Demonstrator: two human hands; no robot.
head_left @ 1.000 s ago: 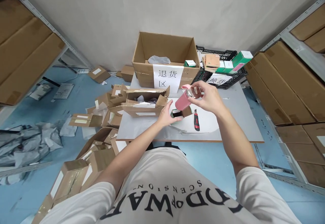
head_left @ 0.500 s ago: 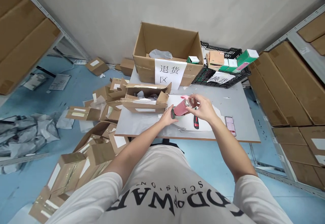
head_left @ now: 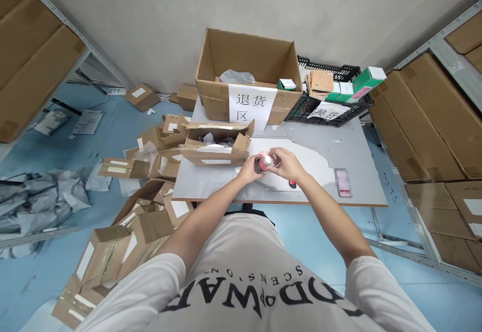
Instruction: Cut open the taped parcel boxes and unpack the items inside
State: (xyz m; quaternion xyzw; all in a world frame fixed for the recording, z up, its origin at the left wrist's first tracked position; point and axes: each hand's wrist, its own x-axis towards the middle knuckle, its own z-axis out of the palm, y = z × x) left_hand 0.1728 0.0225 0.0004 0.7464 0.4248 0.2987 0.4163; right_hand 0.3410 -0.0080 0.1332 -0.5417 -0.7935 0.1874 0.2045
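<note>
My left hand (head_left: 249, 171) is closed around a small open green box (head_left: 257, 166) above the front of the table. My right hand (head_left: 286, 164) grips the shiny clear top end of a pink bottle (head_left: 264, 163). Most of the bottle's body is down inside the box, and only its upper part shows. Just below my right hand, a red and black box cutter (head_left: 292, 184) lies partly hidden on white sheets (head_left: 312, 166).
An open carton (head_left: 220, 160) stands left of my hands. Behind are a large labelled carton (head_left: 214, 101) and a black crate (head_left: 307, 110) holding green boxes. A phone (head_left: 343, 183) lies at right. Several cartons (head_left: 109, 251) are heaped on the floor at left.
The pink bottle has gone from lying mostly outside the green box to sitting mostly inside it. My right hand has moved left and closer to my left hand.
</note>
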